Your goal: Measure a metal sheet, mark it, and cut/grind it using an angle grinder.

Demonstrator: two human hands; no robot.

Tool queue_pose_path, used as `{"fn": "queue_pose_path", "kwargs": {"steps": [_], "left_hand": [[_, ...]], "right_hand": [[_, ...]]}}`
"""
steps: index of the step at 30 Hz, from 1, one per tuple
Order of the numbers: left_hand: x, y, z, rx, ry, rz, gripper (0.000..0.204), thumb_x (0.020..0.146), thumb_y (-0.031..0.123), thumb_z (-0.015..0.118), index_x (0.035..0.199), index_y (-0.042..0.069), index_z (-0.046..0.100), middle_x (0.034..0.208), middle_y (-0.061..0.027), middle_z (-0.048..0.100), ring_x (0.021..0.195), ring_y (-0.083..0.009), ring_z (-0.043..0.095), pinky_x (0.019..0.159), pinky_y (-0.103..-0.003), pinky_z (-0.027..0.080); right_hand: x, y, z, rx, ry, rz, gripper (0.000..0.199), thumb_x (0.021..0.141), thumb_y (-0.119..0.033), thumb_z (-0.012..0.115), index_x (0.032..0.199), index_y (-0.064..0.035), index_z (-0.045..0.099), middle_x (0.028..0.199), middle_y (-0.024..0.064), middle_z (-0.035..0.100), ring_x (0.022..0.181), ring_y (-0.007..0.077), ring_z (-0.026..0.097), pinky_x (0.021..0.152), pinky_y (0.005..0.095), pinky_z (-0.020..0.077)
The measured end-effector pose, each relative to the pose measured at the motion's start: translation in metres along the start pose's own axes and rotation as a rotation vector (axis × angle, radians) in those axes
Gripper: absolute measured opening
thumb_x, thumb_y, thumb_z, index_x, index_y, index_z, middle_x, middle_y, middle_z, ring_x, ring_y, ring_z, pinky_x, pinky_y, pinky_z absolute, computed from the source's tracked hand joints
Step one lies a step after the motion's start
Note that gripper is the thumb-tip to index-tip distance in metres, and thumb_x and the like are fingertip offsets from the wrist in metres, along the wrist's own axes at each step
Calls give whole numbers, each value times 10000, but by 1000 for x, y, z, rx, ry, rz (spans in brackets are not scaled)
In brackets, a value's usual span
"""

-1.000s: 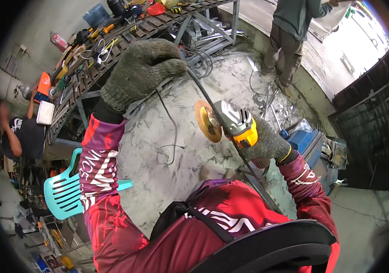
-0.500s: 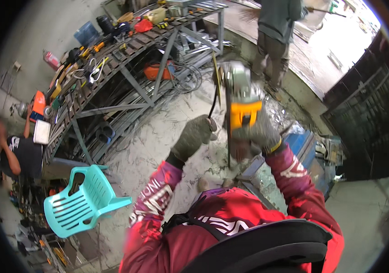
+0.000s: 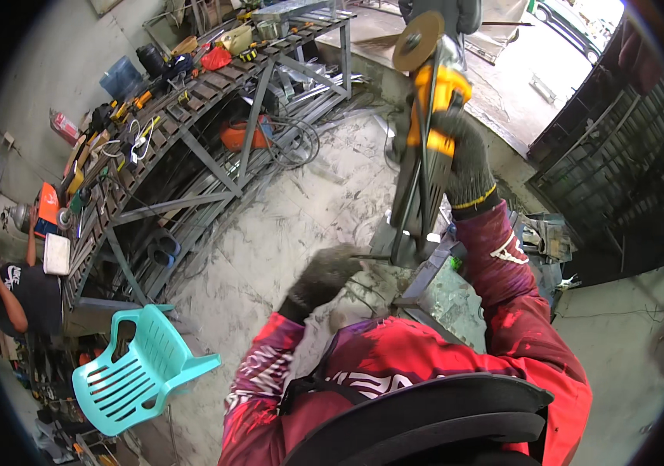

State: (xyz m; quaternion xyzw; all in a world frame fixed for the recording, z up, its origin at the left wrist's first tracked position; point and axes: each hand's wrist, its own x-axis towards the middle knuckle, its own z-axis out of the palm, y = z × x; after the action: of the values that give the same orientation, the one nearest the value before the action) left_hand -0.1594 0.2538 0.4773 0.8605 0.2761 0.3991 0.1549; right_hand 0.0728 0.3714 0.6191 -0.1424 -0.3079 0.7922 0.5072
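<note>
A yellow-and-black angle grinder [image 3: 442,89] is held out in front of me, its brown round disc [image 3: 419,42] at the far end. My right hand [image 3: 468,159], in a dark knit glove, is closed around its body. A black cord [image 3: 424,167] hangs along the grinder and bends toward my left hand [image 3: 325,276]. That hand, gloved too and smeared by motion, is closed at the cord's end, near my body; its fingertips are not sharp.
A long slatted workbench [image 3: 184,109] with tools curves along the left. Beneath it lie metal bars and an orange machine [image 3: 245,133]. A turquoise plastic chair [image 3: 142,369] stands at lower left, near a seated person [image 3: 29,291]. Another person [image 3: 464,15] stands beyond the grinder.
The grinder has risen and tilted away from me, its disc now farther off. My right hand has moved forward with it. My left hand has dropped back toward my body, drawing the cord.
</note>
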Motion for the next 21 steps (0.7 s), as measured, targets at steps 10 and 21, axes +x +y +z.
{"fn": "queue_pose_path", "kwargs": {"steps": [10, 21], "left_hand": [[83, 35, -178, 337, -204, -53, 223, 769, 168, 774, 855, 6, 647, 759, -111, 613, 696, -275, 618, 614, -367, 490], [95, -22, -203, -73, -116, -297, 167, 873, 153, 689, 905, -3, 641, 764, -21, 589, 689, -116, 546, 641, -273, 457]], "right_hand": [[-55, 31, -17, -986, 9, 313, 605, 614, -113, 781, 1186, -61, 590, 977, 51, 645, 832, 171, 620, 766, 328, 528], [-76, 43, 0, -948, -317, 288, 763, 584, -221, 878, 1256, -70, 551, 1123, 25, 608, 1023, 137, 536, 943, 318, 435]]}}
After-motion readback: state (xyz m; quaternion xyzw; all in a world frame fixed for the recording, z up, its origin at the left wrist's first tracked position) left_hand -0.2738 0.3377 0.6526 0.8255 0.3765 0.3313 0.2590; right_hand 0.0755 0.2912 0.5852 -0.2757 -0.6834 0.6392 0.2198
